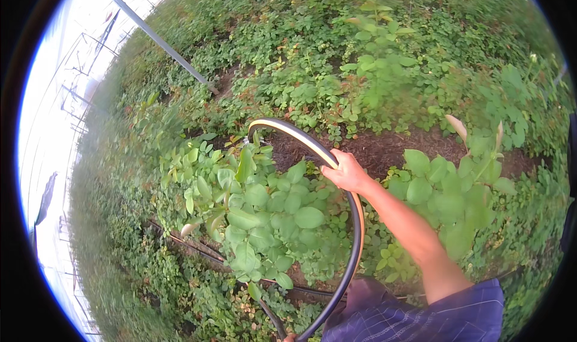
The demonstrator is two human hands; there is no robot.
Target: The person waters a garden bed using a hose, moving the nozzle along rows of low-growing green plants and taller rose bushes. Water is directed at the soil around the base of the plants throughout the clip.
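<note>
My right hand is closed around a black garden hose with a yellow-orange stripe. From that grip the hose arches up to the left and bends down at its far end, beside rose-like leafy plants. White glints like running water show at its mouth, partly hidden by leaves. Below my right hand, the hose curves to the bottom edge of the view. There a small part of my left hand shows against the hose, seemingly gripping it; most of it is cut off.
Dense low shrubs spread on all sides, with a strip of brown soil beyond the hose. A slanting metal post stands at upper left. Thin dark pipes lie among plants at lower left. Tall leafy shoots rise beside my right forearm.
</note>
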